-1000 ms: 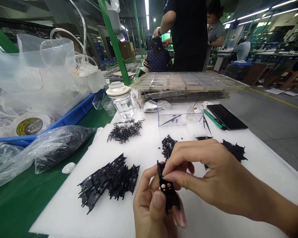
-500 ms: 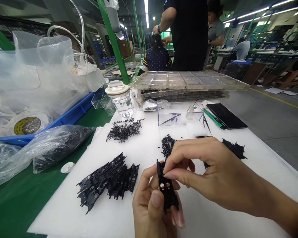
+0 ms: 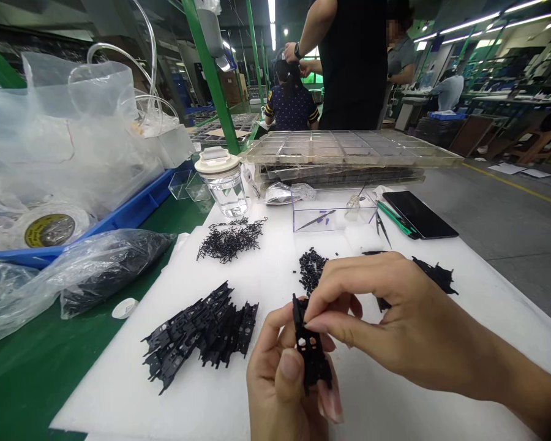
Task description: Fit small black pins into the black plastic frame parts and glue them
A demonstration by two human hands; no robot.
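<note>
My left hand (image 3: 280,373) is closed around a flat black plastic part (image 3: 311,355) with small holes, held upright over the white foam sheet (image 3: 188,404). Thumb and forefinger of my right hand (image 3: 376,312) are pinched at the upper end of that part; whatever lies between the fingertips is hidden. Just behind my hands is a pile of tiny black pieces (image 3: 311,269). To the left lies a heap of similar black plastic parts (image 3: 197,337), with thin black wire-like pieces (image 3: 232,239) farther back. More black parts (image 3: 434,275) lie beyond my right hand, partly covered by it.
A clear box (image 3: 335,214) with tweezers stands at the back, near a black phone (image 3: 417,214) and a lidded jar (image 3: 223,184). Stacked clear trays (image 3: 349,150) sit behind. On the left are a blue bin (image 3: 133,205) and a plastic bag (image 3: 119,269). People are in the background.
Both hands and the black part keep nearly the same pose, with only a very slight shift. In the background, a standing person's arm has moved a little.
</note>
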